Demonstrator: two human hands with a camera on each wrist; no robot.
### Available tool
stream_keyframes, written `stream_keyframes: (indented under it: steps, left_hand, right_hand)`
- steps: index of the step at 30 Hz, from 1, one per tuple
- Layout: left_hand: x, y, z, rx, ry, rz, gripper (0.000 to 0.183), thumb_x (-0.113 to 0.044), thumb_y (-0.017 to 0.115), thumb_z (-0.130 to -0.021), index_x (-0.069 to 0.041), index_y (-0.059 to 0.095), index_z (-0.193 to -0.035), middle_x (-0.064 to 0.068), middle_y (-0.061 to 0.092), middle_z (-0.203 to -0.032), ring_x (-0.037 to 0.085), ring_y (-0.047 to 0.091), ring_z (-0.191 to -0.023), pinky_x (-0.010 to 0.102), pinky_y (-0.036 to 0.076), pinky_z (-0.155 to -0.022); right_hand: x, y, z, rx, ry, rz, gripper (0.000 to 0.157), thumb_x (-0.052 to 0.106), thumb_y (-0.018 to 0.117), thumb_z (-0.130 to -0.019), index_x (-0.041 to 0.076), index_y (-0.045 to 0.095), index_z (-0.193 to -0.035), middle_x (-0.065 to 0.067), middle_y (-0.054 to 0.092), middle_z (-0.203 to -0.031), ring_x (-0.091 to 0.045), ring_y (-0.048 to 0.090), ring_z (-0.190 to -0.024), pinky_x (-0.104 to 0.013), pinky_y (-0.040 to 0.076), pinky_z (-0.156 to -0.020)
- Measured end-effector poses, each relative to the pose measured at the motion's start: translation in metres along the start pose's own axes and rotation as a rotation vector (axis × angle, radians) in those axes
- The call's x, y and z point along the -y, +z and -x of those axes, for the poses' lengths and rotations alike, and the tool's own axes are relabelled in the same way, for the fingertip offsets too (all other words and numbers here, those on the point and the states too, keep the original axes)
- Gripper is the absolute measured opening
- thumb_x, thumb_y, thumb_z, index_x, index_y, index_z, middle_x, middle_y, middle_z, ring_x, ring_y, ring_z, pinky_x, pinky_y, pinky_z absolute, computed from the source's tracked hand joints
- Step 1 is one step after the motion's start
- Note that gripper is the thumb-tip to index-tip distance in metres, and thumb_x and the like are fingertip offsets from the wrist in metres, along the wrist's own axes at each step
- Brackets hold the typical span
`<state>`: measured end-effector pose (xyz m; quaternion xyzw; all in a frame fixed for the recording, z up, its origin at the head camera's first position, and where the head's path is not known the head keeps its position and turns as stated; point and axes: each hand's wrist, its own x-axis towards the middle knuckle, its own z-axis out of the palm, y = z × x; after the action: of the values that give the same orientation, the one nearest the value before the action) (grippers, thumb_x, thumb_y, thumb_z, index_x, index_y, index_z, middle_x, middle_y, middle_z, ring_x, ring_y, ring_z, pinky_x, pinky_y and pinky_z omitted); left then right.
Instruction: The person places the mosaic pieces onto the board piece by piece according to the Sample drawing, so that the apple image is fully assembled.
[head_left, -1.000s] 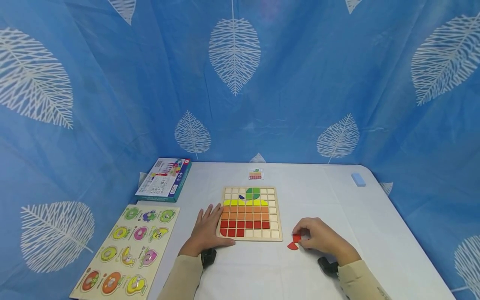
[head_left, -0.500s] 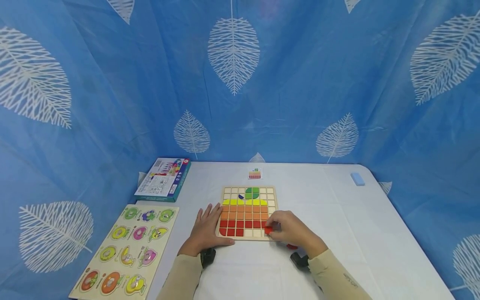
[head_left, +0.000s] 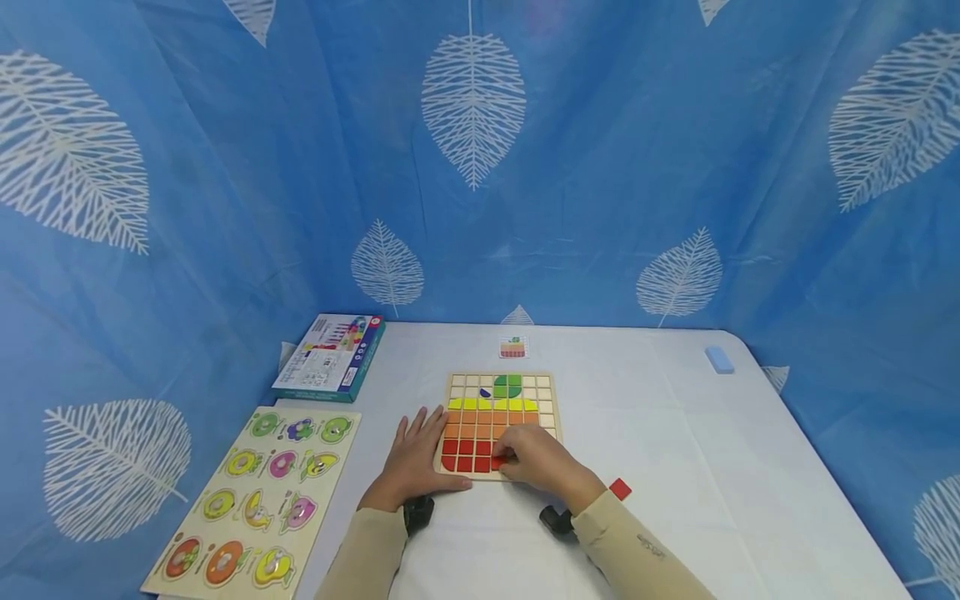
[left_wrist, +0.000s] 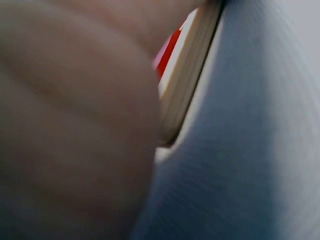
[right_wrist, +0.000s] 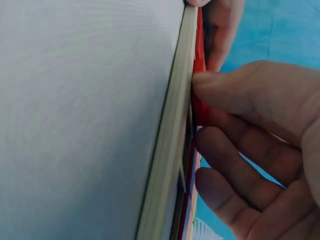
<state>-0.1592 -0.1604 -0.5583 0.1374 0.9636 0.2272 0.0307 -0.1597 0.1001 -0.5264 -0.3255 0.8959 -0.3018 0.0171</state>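
Observation:
A wooden grid board (head_left: 557,408) lies on the table, filled with rows of yellow, orange and red tiles, plus green and blue pieces near its top. My left hand (head_left: 408,467) rests along its left edge, fingers extended and thumb at the lower left corner. At the bottom row my right hand (head_left: 547,462) pinches a red tile (head_left: 498,462) beside three red ones. In the right wrist view the thumb is on the red tile's (right_wrist: 200,102) face, close over the board's edge. The right hand covers the board's lower right part.
A loose red square (head_left: 620,489) lies on the table beside the right wrist. Behind the board is a small picture card (head_left: 514,347). On the left are a fruit puzzle board (head_left: 300,487) and a game box (head_left: 330,358). A light-blue block (head_left: 719,360) sits at the far right.
My right hand has carried a red tile from the table on the right to the board, then leftward along its bottom row. The loose red square has come into sight. The left hand stays put.

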Motion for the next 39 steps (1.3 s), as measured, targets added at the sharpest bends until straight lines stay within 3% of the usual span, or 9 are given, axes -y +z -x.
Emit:
stream_keyframes:
  steps: [7, 12, 18, 23, 30, 39]
  left_hand:
    - [-0.002, -0.001, 0.001, -0.005, -0.001, -0.018, 0.129, -0.075, 0.086, -0.062, -0.012, 0.038, -0.164, 0.01, 0.034, -0.168, 0.037, 0.016, -0.158, 0.059, 0.003, -0.125]
    - [0.0, 0.0, 0.002, 0.002, -0.008, -0.005, 0.13, -0.075, 0.086, -0.061, -0.012, 0.038, -0.164, 0.011, 0.034, -0.168, 0.037, 0.015, -0.158, 0.059, 0.003, -0.125]
    - [0.001, 0.001, 0.003, -0.017, -0.004, 0.025, 0.131, -0.075, 0.086, -0.059, -0.012, 0.039, -0.164, 0.011, 0.034, -0.168, 0.038, 0.015, -0.158, 0.06, 0.004, -0.125]
    - [0.0, 0.0, 0.002, -0.017, 0.007, 0.007, 0.13, -0.076, 0.085, -0.06, -0.012, 0.038, -0.164, 0.01, 0.034, -0.169, 0.037, 0.015, -0.158, 0.06, 0.004, -0.125]
    - [-0.001, -0.001, 0.001, -0.007, 0.012, -0.001, 0.13, -0.075, 0.085, -0.06, -0.012, 0.038, -0.164, 0.01, 0.035, -0.168, 0.038, 0.015, -0.158, 0.06, 0.004, -0.125]
    - [0.001, 0.001, 0.0, -0.01, 0.011, -0.016, 0.131, -0.077, 0.084, -0.061, -0.013, 0.037, -0.165, 0.01, 0.034, -0.169, 0.037, 0.014, -0.158, 0.06, 0.003, -0.125]
  right_hand:
    - [0.001, -0.002, 0.005, 0.018, 0.041, -0.003, 0.019, 0.004, 0.089, -0.082, 0.01, 0.083, -0.1, 0.011, 0.074, -0.096, -0.007, 0.063, -0.092, -0.032, 0.058, -0.086]
    - [-0.006, -0.008, 0.017, -0.023, 0.015, -0.053, 0.017, 0.003, 0.084, -0.086, 0.009, 0.082, -0.102, 0.007, 0.074, -0.096, -0.006, 0.062, -0.086, -0.029, 0.058, -0.079]
    - [-0.027, -0.034, 0.046, -0.058, 0.053, -0.097, 0.018, 0.0, 0.081, -0.089, 0.009, 0.079, -0.104, 0.005, 0.073, -0.104, -0.013, 0.066, -0.092, -0.036, 0.06, -0.082]
    - [-0.054, -0.058, 0.084, 0.026, 0.067, -0.202, 0.026, 0.0, 0.08, -0.089, 0.015, 0.076, -0.109, 0.007, 0.07, -0.114, -0.019, 0.064, -0.105, -0.043, 0.056, -0.093]
    - [-0.082, -0.075, 0.128, 0.169, 0.055, -0.368, 0.042, -0.012, 0.074, -0.081, 0.018, 0.075, -0.11, -0.002, 0.064, -0.123, -0.022, 0.059, -0.109, -0.032, 0.053, -0.092]
    - [-0.086, -0.08, 0.13, 0.117, 0.066, -0.281, 0.023, 0.005, 0.084, -0.09, 0.021, 0.076, -0.104, 0.007, 0.069, -0.106, -0.016, 0.062, -0.093, -0.03, 0.056, -0.084]
